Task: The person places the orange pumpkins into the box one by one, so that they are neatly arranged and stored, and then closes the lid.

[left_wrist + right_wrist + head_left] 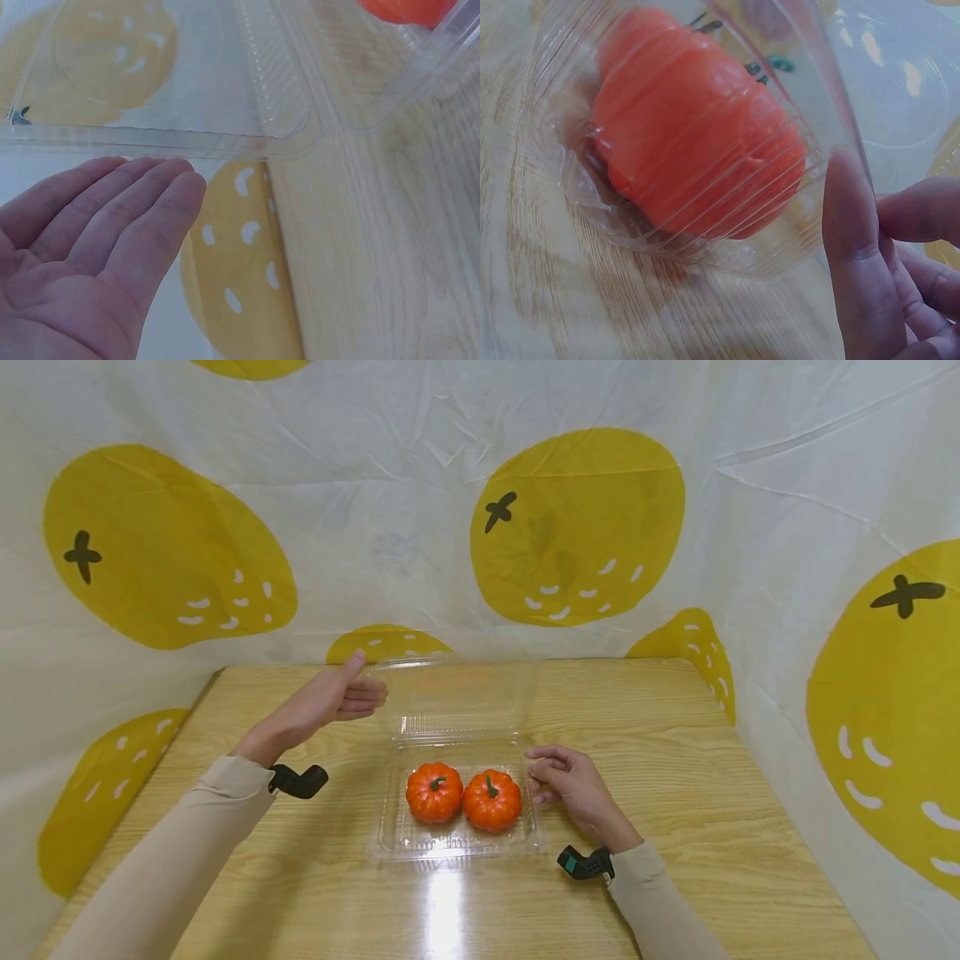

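A clear plastic clamshell container (405, 847) lies on the table with its lid (457, 697) raised at the back. Inside its base sit two small orange pumpkins with green stems, a left pumpkin (433, 793) and a right pumpkin (492, 802). My left hand (330, 697) is at the lid's left edge, fingers straight and together; in the left wrist view the fingertips (184, 169) come right up to the lid's rim. At the base's right side, my right hand (573, 785) pinches the rim between thumb and finger, seen close in the right wrist view.
The wooden table (637, 710) carries the container near its middle. Behind and on both sides hangs a white cloth (390, 552) printed with large yellow fruit. Each wrist wears a black device, a left one (300, 782) and a right one (587, 863).
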